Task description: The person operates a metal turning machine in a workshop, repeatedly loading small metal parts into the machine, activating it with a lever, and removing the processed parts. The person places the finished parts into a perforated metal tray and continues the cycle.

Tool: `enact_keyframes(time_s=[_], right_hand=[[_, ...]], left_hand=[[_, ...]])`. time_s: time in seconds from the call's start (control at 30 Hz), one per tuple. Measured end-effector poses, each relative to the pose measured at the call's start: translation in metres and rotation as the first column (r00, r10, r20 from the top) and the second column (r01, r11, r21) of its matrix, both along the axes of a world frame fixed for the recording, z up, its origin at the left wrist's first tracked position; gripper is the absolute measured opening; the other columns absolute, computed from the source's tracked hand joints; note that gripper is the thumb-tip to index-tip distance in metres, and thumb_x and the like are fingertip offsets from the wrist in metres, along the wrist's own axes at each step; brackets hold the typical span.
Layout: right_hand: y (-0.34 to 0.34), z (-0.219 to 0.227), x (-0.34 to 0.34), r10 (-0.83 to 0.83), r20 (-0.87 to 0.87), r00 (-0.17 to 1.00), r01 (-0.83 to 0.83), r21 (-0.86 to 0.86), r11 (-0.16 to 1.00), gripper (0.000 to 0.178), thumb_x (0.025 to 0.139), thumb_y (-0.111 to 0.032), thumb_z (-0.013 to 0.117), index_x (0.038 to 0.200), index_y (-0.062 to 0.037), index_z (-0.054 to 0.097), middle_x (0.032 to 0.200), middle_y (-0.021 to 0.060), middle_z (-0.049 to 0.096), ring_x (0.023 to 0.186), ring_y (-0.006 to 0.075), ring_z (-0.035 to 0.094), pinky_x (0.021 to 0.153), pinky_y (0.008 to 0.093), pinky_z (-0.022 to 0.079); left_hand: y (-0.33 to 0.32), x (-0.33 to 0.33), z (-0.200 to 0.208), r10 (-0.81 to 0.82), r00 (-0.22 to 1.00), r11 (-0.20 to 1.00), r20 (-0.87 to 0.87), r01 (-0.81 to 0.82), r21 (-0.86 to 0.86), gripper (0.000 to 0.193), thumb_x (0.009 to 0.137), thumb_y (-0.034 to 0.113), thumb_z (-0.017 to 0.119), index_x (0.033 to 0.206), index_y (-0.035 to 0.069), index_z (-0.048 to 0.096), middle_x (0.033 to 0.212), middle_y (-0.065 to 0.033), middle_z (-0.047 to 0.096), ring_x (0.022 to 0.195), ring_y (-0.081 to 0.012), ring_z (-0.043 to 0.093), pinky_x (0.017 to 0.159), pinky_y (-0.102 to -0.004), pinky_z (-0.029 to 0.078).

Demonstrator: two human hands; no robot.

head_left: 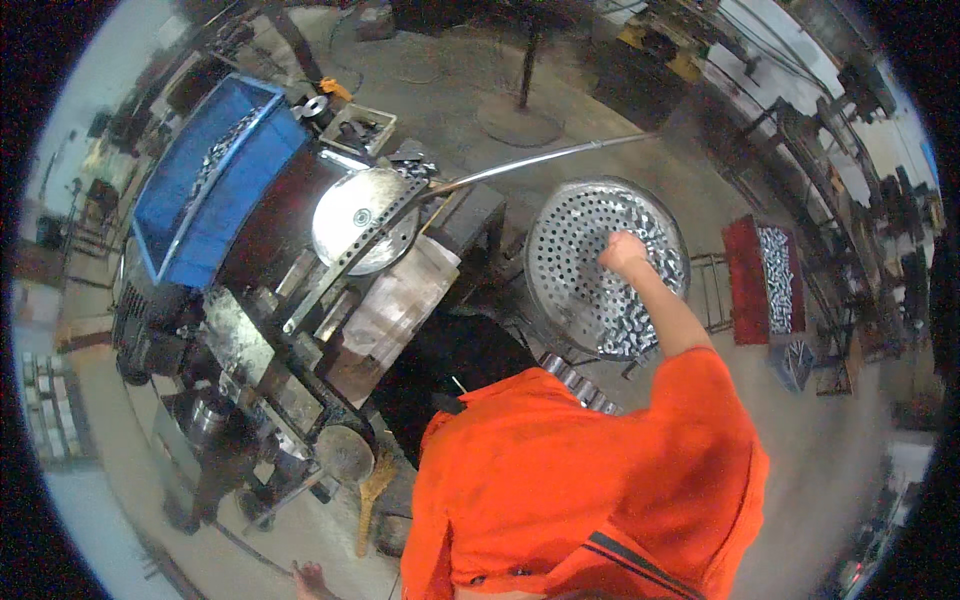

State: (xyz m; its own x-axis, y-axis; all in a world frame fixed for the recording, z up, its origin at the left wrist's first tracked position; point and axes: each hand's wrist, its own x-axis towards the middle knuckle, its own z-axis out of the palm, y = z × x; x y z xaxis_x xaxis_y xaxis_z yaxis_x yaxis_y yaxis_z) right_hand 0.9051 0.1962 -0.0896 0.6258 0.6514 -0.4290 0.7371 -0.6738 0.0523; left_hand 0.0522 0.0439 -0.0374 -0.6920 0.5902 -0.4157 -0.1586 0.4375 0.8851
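Observation:
My right hand (624, 252) reaches over a round metal tray (548, 262) pierced with many holes. Its fingers are closed; whatever they hold is too small to make out. Small shiny metal pieces (628, 325) lie heaped along the tray's right and front parts, and some sit close around the hand. Low at the left edge of view, my left hand (313, 580) shows only partly. Its fingers look apart, with nothing visible in them, near a thin dark bar on the floor side of the machine.
A machine with a round plate (350, 215) and a long lever (540, 158) stands left of the tray. Behind it a blue bin (185, 225) holds metal pieces. A red box (742, 285) of small parts sits to the right. A brush (370, 500) is near the lower left.

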Motion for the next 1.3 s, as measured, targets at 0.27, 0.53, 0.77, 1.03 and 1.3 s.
enact_keyframes(time_s=[0.27, 0.53, 0.77, 1.03, 1.3], right_hand=[[0.018, 0.003, 0.007, 0.005, 0.026, 1.000, -0.005, 0.020, 1.000, 0.042, 0.062, -0.028, 0.055, 0.097, -0.0052, 0.056, 0.100, 0.0142, 0.056, 0.093, 0.0268, 0.054, 0.080, 0.0331, 0.043], [-0.005, -0.055, 0.008, 0.113, 0.049, 0.992, -0.123, 0.344, 0.931, 0.028, 0.061, -0.028, 0.056, 0.071, -0.0010, 0.058, 0.081, 0.0175, 0.057, 0.080, 0.0318, 0.054, 0.074, 0.0360, 0.044], [-0.023, -0.103, 0.045, 0.406, 0.256, 0.877, -0.456, 0.181, 0.871, 0.020, 0.059, -0.024, 0.057, 0.063, -0.0048, 0.060, 0.077, 0.0150, 0.058, 0.071, 0.0312, 0.056, 0.063, 0.0379, 0.045], [0.075, 0.060, -0.108, 0.724, -0.272, 0.634, -0.137, 0.882, 0.451, 0.021, 0.058, 0.000, 0.048, 0.074, -0.0004, 0.061, 0.081, 0.0155, 0.058, 0.074, 0.0195, 0.057, 0.067, 0.0285, 0.043], [0.173, 0.189, -0.411, 0.982, 0.045, -0.181, -0.451, 0.884, -0.123, 0.029, 0.052, -0.010, 0.056, 0.080, -0.0054, 0.064, 0.105, 0.0170, 0.049, 0.099, 0.0297, 0.047, 0.084, 0.0323, 0.038]], left_hand=[[-0.003, -0.003, -0.005, 0.012, 1.000, 1.000, -0.002, -0.012, 0.015, 0.038, 0.073, 0.035, 0.057, 0.097, 0.006, 0.051, 0.068, -0.0048, 0.050, 0.057, -0.0184, 0.048, 0.060, -0.0324, 0.043], [-0.017, -0.063, -0.032, 0.258, 0.953, 0.963, 0.160, -0.239, -0.128, 0.033, 0.075, 0.030, 0.056, 0.101, 0.009, 0.051, 0.063, -0.0012, 0.049, 0.051, -0.0165, 0.047, 0.057, -0.0329, 0.044], [0.002, 0.015, 0.017, -0.089, 0.990, 0.996, -0.107, 0.092, 0.020, 0.030, 0.069, 0.032, 0.063, 0.074, 0.003, 0.055, 0.062, -0.0044, 0.053, 0.057, -0.0156, 0.052, 0.058, -0.0274, 0.044], [0.000, 0.045, 0.038, -0.038, 0.992, 0.989, -0.117, 0.054, 0.135, 0.030, 0.072, 0.019, 0.059, 0.087, -0.005, 0.052, 0.065, -0.0083, 0.055, 0.058, -0.0172, 0.056, 0.053, -0.0291, 0.047], [-0.001, 0.072, 0.071, -0.430, 0.554, 0.815, -0.713, -0.103, -0.571, 0.035, 0.063, 0.025, 0.061, 0.085, 0.000, 0.052, 0.083, -0.0229, 0.055, 0.083, -0.0374, 0.051, 0.069, -0.0430, 0.042]])
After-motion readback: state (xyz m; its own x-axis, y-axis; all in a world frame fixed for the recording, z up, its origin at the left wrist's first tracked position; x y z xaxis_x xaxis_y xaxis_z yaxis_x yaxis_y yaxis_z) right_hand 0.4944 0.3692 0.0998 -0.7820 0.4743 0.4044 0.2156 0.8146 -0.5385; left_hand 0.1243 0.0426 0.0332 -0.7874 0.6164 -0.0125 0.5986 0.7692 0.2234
